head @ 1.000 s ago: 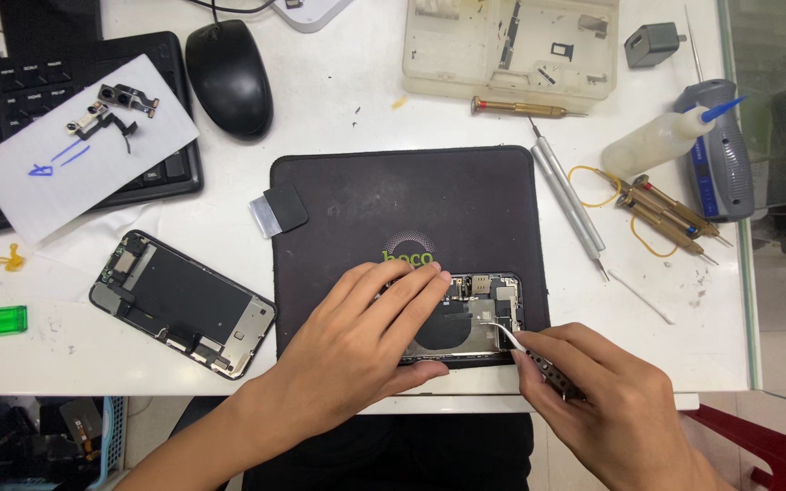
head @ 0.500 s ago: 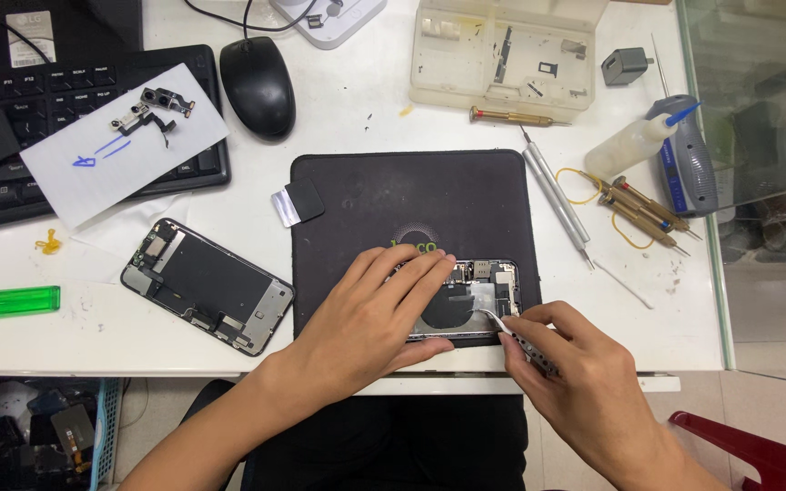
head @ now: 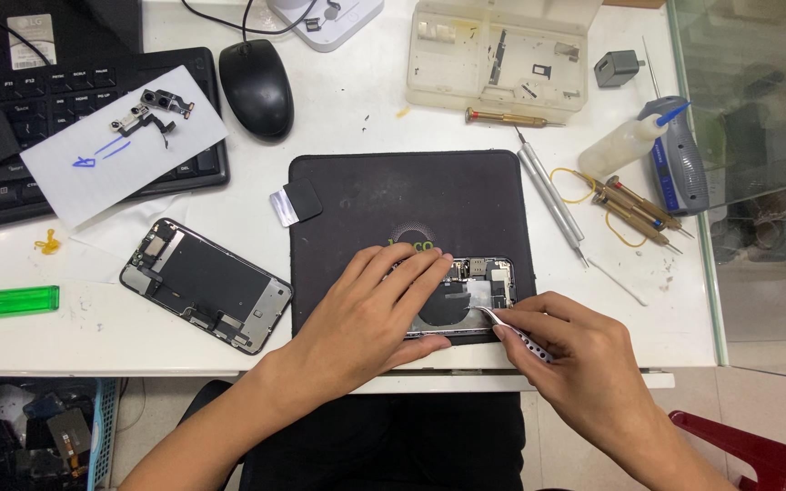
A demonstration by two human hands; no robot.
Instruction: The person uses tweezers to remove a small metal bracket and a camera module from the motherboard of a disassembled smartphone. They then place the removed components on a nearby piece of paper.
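Metal tweezers (head: pixel 513 329) sit pinched in the right hand (head: pixel 584 373), tips laid on the opened phone body (head: pixel 479 295) at the near edge of the black mat (head: pixel 384 205), tabletop's 6 o'clock. Versus a second ago almost nothing moved: same grip, same spot, tweezer tips nudged slightly further onto the phone's shiny inner plate; the view itself shifted a bit. Judgement: work inside the phone is ongoing, a fine pick or placement step, not finished.

Left hand (head: pixel 370 314) lies flat, palm down, fingers (head: pixel 411 268) spread loosely and pressing on the phone's left half, pinning it; forearm comes in from 7 o'clock. Right hand comes from 5 o'clock, thumb and forefinger closed on the tweezers, other fingers curled, heel off the tabletop's edge.

Outward: detached screen panel (head: pixel 206 284) at 9 o'clock of the mat, green lighter (head: pixel 11 301) further at 9. Keyboard (head: pixel 65 127) with white paper sheet (head: pixel 125 145) carrying small parts at 10 o'clock, black mouse (head: pixel 256 87) at 11. Clear parts box (head: pixel 500 59) at 1 o'clock; screwdrivers (head: pixel 639 211) and squeeze bottle (head: pixel 625 145) at 2 to 3 o'clock.
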